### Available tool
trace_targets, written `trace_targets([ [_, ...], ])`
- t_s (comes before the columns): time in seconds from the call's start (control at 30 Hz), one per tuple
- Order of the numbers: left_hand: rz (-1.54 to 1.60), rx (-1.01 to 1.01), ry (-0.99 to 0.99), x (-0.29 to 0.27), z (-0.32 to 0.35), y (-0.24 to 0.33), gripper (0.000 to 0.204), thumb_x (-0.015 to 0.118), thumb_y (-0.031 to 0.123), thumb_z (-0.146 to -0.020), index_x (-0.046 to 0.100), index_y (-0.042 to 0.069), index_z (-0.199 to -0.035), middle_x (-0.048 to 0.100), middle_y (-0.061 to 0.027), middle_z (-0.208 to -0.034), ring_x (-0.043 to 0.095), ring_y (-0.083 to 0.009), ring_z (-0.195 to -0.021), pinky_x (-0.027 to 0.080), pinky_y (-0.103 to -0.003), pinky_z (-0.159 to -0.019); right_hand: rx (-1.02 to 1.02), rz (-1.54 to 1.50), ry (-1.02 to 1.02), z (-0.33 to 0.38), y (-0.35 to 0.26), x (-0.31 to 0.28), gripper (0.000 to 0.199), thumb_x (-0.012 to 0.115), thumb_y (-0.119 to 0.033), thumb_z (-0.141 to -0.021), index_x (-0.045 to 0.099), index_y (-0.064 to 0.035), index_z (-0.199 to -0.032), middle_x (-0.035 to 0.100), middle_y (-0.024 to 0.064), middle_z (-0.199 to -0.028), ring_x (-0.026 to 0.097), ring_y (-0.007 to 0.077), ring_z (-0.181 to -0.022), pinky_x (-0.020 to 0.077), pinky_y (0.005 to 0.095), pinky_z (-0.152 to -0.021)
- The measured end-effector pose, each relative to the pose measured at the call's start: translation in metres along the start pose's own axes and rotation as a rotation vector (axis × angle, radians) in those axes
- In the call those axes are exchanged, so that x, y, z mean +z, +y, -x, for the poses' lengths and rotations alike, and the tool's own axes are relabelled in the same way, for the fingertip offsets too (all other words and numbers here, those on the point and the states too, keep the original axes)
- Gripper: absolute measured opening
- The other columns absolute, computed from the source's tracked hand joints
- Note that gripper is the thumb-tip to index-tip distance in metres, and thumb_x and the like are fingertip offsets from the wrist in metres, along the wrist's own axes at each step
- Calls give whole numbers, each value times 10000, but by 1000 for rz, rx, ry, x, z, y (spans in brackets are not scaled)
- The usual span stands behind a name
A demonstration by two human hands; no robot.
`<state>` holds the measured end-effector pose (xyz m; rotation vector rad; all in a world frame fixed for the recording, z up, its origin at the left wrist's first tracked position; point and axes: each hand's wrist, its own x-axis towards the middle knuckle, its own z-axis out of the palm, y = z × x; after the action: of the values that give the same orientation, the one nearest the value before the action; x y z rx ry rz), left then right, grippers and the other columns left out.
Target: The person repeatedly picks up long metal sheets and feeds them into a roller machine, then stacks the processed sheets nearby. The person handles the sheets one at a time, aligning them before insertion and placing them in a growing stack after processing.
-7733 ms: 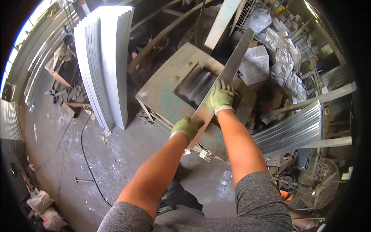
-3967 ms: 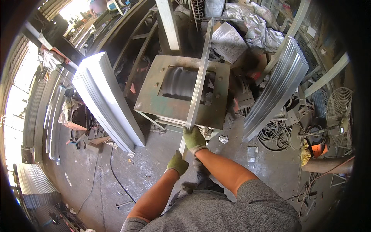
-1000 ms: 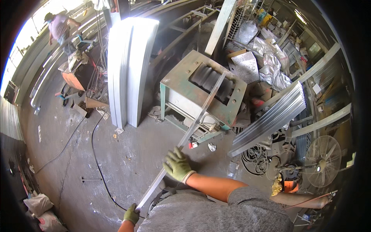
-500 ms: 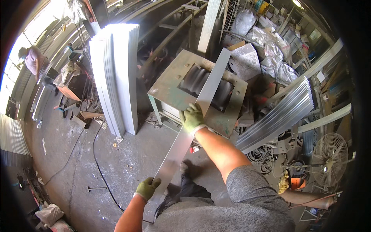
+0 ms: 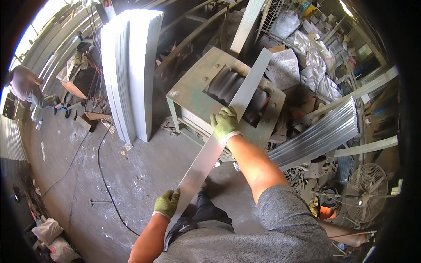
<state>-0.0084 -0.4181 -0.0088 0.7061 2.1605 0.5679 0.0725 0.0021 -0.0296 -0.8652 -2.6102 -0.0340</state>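
At the far left of the frame, a person point(image 5: 26, 84) leans over. A black cable point(image 5: 104, 182) curves across the floor point(image 5: 149, 175) at left, near a metal bar point(image 5: 101, 202). Pale sacks point(image 5: 46, 229) lie lower left. Crumpled silvery sheeting point(image 5: 315, 65) sits upper right, beside a box point(image 5: 283, 70); a round caged fan point(image 5: 365, 193) stands lower right.

Your left glove point(image 5: 167, 203) and right glove point(image 5: 225, 122) are yellow-green with white cuffs point(image 5: 231, 136), your shirt point(image 5: 245, 236) heathered grey, the strip point(image 5: 200, 170) silver; at one o'clock, the machine top point(image 5: 195, 93) is mottled green and brown.
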Motion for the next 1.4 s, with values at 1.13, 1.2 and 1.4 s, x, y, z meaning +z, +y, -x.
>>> trace_targets([
  [1.13, -69, -330, 118, -10, 206, -389, 654, 434, 581, -1096, 785, 40, -987, 741, -312, -976, 698, -550, -1009, 540, -617, -853, -25, -264, -140, 239, -328, -16, 342, 662, -298, -965, 713, -84, -703, 698, 109, -908, 582, 331, -1141, 380, 597, -1174],
  [1.2, -77, -386, 139, -19, 222, -406, 673, 412, 579, -1104, 778, 45, -919, 749, -295, -938, 699, -558, -961, 536, -646, -830, -19, -337, -184, 252, -346, -22, 337, 657, -313, -985, 724, -84, -748, 709, 98, -958, 559, 330, -1219, 342, 603, -1207],
  [1.4, -201, -280, 208, -45, 237, -426, 708, 408, 588, -1111, 768, 35, -855, 737, -297, -878, 707, -546, -872, 528, -654, -761, -38, -479, -277, 260, -365, -33, 306, 644, -339, -1000, 722, -102, -823, 703, 81, -1015, 541, 342, -1297, 319, 600, -1210],
])
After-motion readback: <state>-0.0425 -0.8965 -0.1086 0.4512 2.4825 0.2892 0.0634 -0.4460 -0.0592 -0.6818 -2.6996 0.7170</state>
